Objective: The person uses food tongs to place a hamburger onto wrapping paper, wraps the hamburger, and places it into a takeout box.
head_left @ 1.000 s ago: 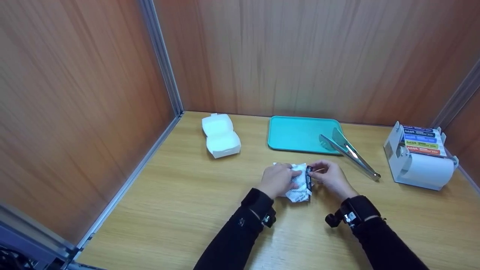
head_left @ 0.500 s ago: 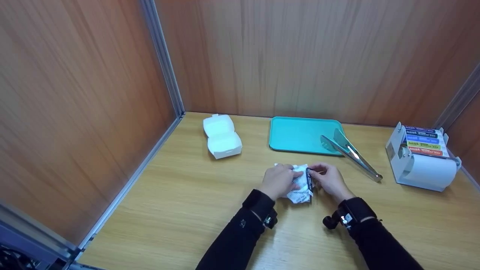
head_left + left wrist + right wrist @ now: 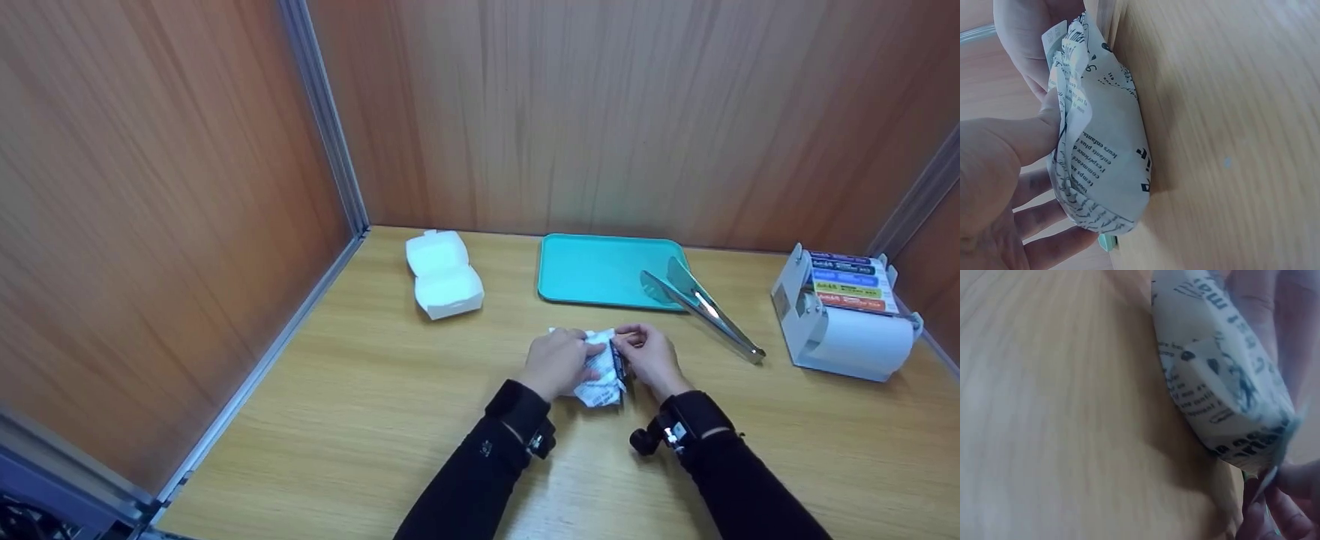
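Note:
A small parcel wrapped in white printed paper (image 3: 599,384) sits on the wooden table in front of the person; what is inside is hidden by the paper. The left hand (image 3: 553,363) holds its left side, thumb laid on the folded top of the wrapping paper (image 3: 1109,143) and fingers around the far end in the left wrist view. At the parcel's right end, the right hand (image 3: 651,361) pinches an edge of the paper between thumb and fingers, as the right wrist view shows near the fingertips (image 3: 1292,479). A dark printed strip runs along that end.
An open white clamshell box (image 3: 448,285) stands back left. Behind the hands is a turquoise tray (image 3: 592,266), with metal tongs (image 3: 709,311) leaning over its right corner. A white dispenser (image 3: 844,322) with a paper roll and coloured labels stands right. Wood panels border the table.
The right hand and wrist have shifted slightly left, its fingertips now a little farther along the paper's edge. The left hand and the parcel stay in place.

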`<state>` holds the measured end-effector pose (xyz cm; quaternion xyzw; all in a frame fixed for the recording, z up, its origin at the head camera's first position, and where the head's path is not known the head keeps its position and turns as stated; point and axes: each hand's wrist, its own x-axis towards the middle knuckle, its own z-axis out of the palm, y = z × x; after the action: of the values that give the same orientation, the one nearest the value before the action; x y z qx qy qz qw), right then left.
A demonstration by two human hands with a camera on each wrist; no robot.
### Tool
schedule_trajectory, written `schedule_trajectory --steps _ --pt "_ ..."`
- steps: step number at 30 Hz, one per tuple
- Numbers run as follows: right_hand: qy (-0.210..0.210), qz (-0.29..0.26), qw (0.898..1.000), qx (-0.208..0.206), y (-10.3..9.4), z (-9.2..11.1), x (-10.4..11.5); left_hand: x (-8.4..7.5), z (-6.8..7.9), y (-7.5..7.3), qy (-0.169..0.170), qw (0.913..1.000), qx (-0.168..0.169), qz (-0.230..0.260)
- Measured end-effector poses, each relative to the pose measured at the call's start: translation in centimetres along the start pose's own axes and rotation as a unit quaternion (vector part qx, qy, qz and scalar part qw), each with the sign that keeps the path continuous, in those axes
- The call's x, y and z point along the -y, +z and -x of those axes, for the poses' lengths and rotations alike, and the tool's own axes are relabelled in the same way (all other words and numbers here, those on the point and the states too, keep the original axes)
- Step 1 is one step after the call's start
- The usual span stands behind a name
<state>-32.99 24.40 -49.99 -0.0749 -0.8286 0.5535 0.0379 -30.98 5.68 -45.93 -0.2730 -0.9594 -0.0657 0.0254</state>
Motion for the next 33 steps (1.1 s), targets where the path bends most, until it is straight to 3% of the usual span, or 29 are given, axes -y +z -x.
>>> schedule_trajectory --steps 6,10,15,19,23,27,33 --pt "-0.023 0.071 0.997 -0.026 0.8 -0.2 -0.1 0.2 0.2 0.0 0.001 1.0000 -0.006 0.002" --pt "-0.042 0.071 0.996 -0.046 0.4 -0.2 -0.4 0.3 0.3 0.2 -0.003 1.0000 -0.006 0.006" --pt "-0.094 0.098 0.988 -0.078 -0.3 1.5 0.1 0.3 0.2 0.3 -0.007 0.9999 0.005 0.008" --pt "-0.130 0.159 0.979 -0.014 -0.5 3.3 1.2 0.5 0.1 -0.1 -0.005 1.0000 0.000 0.008" --pt "-0.130 0.209 0.967 0.064 -0.4 5.0 1.8 0.5 0.1 -0.2 -0.005 0.9999 -0.001 0.011" --pt "-0.113 0.252 0.957 0.087 -0.3 7.0 2.1 0.2 0.1 0.0 -0.005 0.9998 0.004 0.019" --pt "-0.080 0.264 0.955 0.112 -0.5 9.9 2.7 0.0 0.1 0.0 -0.007 0.9997 0.005 0.023"
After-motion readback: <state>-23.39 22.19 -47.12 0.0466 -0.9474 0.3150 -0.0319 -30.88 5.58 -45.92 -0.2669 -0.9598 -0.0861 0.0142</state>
